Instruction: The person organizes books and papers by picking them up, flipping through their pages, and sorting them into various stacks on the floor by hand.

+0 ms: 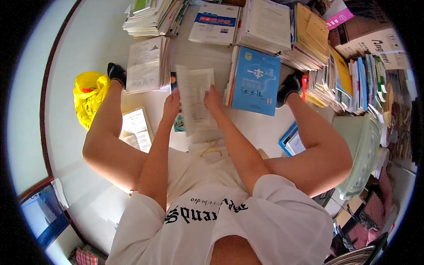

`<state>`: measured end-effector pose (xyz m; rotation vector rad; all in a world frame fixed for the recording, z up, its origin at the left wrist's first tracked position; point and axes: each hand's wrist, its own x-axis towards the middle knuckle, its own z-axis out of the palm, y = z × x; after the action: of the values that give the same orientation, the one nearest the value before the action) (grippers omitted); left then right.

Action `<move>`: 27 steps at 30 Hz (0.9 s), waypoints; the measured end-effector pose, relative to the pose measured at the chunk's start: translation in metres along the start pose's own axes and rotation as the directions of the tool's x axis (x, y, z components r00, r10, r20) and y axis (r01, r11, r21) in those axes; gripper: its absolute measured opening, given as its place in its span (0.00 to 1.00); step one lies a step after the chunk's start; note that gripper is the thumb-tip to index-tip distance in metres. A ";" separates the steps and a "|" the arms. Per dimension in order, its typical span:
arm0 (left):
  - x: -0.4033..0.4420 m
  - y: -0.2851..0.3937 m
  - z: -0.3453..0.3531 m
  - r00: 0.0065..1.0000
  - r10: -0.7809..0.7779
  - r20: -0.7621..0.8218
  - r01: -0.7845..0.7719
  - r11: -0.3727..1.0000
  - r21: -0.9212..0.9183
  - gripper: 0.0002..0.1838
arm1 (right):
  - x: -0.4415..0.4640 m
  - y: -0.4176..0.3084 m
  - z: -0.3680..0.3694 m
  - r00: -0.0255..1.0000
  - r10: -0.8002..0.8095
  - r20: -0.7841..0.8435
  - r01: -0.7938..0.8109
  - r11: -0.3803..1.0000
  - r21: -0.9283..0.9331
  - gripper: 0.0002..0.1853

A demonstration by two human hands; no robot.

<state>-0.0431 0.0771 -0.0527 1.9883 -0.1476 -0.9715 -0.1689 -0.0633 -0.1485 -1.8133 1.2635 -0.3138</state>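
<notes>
Between my hands is a set of printed paper sheets (195, 95), held upright and slightly blurred. My left hand (172, 105) is closed on their left edge. At the right edge, my right hand (213, 100) grips them, fingers largely hidden behind. Just left of the sheets lies a stack of printed papers (143, 66). A blue workbook (255, 81) tops a small pile to the right. Partly covered by the sheets and my left hand is a dark, teal-edged book (179, 123) on the floor.
A yellow plastic bag (88, 95) stands by my left leg, near a loose printed booklet (137, 130). Book piles (152, 20) and paper stacks (267, 26) line the far side. At right are upright books (362, 84), a cardboard box (371, 44) and a pale green plastic bin (360, 150).
</notes>
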 end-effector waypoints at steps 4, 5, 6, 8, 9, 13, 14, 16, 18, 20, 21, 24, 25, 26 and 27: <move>0.034 -0.046 -0.012 0.989 0.097 -0.108 -0.095 0.995 0.026 0.25 | 0.029 0.016 -0.025 0.980 -0.105 -0.167 0.103 0.995 -0.017 0.20; 0.034 -0.058 -0.013 0.950 0.202 -0.240 -0.136 0.955 0.263 0.26 | 0.038 0.019 -0.032 0.980 -0.105 -0.168 0.102 0.994 -0.024 0.20; 0.036 -0.070 -0.011 0.884 0.326 -0.333 -0.134 0.862 0.489 0.26 | 0.044 0.015 -0.044 0.978 -0.189 -0.086 0.178 0.977 -0.120 0.22; 0.044 -0.083 -0.004 0.920 0.202 -0.335 -0.044 0.904 0.424 0.26 | 0.047 0.010 -0.055 0.966 -0.257 0.008 0.252 0.943 -0.216 0.25; 0.041 -0.082 0.003 0.920 0.187 -0.344 -0.008 0.887 0.462 0.25 | 0.048 0.005 -0.056 0.976 -0.210 0.058 0.218 0.942 -0.257 0.26; 0.020 -0.064 0.009 0.912 0.235 -0.336 -0.024 0.848 0.529 0.24 | 0.032 -0.009 -0.052 0.992 -0.026 0.127 0.051 0.978 -0.200 0.26; 0.018 -0.062 0.012 0.912 0.231 -0.339 -0.019 0.850 0.527 0.24 | 0.026 -0.011 -0.050 0.991 -0.027 0.132 0.053 0.978 -0.201 0.26; 0.020 -0.062 0.018 0.903 0.264 -0.338 -0.059 0.857 0.512 0.24 | 0.014 -0.013 -0.048 0.989 0.061 0.136 -0.039 0.986 -0.163 0.26; 0.021 -0.062 0.023 0.890 0.312 -0.332 -0.078 0.822 0.564 0.23 | 0.010 -0.017 -0.048 0.988 0.047 0.146 -0.009 0.967 -0.253 0.26; 0.023 -0.061 0.025 0.878 0.356 -0.321 -0.095 0.785 0.612 0.22 | 0.007 -0.020 -0.050 0.987 0.036 0.155 0.020 0.938 -0.345 0.27; 0.023 -0.057 0.024 0.884 0.351 -0.309 -0.096 0.783 0.615 0.22 | 0.007 -0.018 -0.049 0.988 0.006 0.156 0.049 0.937 -0.345 0.26; 0.012 -0.023 0.019 0.982 0.120 -0.148 -0.081 0.966 0.244 0.22 | 0.002 -0.005 -0.038 0.995 -0.051 0.086 0.076 0.945 -0.317 0.23; 0.008 -0.008 0.021 0.994 -0.029 0.103 0.043 0.989 -0.145 0.24 | 0.003 -0.007 -0.041 0.997 -0.066 0.043 0.076 0.950 -0.303 0.22; 0.011 -0.025 0.031 0.994 -0.015 0.109 0.032 0.988 -0.153 0.24 | 0.004 -0.010 -0.043 0.997 -0.080 -0.001 0.076 0.954 -0.290 0.21; 0.020 -0.062 0.046 0.980 0.178 -0.086 -0.161 0.971 0.176 0.25 | -0.001 -0.022 -0.050 0.997 -0.054 0.055 0.068 0.953 -0.295 0.18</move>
<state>-0.0767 0.0743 -0.1247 2.1347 -0.3477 -0.7684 -0.1877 -0.0858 -0.1021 -2.1049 1.2764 -0.1179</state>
